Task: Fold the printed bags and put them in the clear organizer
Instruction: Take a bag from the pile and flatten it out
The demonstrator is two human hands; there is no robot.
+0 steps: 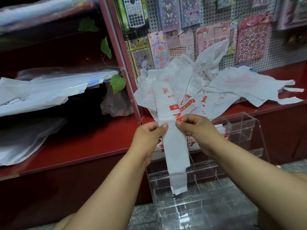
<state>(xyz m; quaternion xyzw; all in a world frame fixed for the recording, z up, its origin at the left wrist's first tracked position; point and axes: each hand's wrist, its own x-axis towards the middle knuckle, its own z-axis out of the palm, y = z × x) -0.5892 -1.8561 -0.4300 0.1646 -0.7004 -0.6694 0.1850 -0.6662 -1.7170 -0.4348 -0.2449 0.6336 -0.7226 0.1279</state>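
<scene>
We see both hands pinching one printed bag (172, 113), folded lengthwise into a narrow white strip with red print. Left hand (149, 135) grips the strip's left edge, thumb on top and fingers curled under; right hand (197, 127) grips the right edge the same way, thumb pressed on the plastic. The two thumbs sit close together across the strip. The strip's far end rests on the pile, its near end hangs down in front of the clear organizer (239, 130).

The organizer is a tiered acrylic unit with divided compartments, standing on the speckled floor (142, 214) against the red counter (86, 143). Its upper compartments hold what we read as white plastic with red print, behind the right wrist — exact count we cannot tell. Lower front compartments look see-through; the hanging strip overlaps them, not inside any.

Pile of loose bags (221, 87) lies crumpled on the counter just beyond the organizer — white, red lettering, handles sticking out right.

Left shelves (49, 52) hold stacked white and clear plastic sheets (33, 93). The pegboard (207, 22) behind carries sticker packs (252, 42) and a calculator (134, 10). Green vine leaves (118, 83) hang by the pink post.
</scene>
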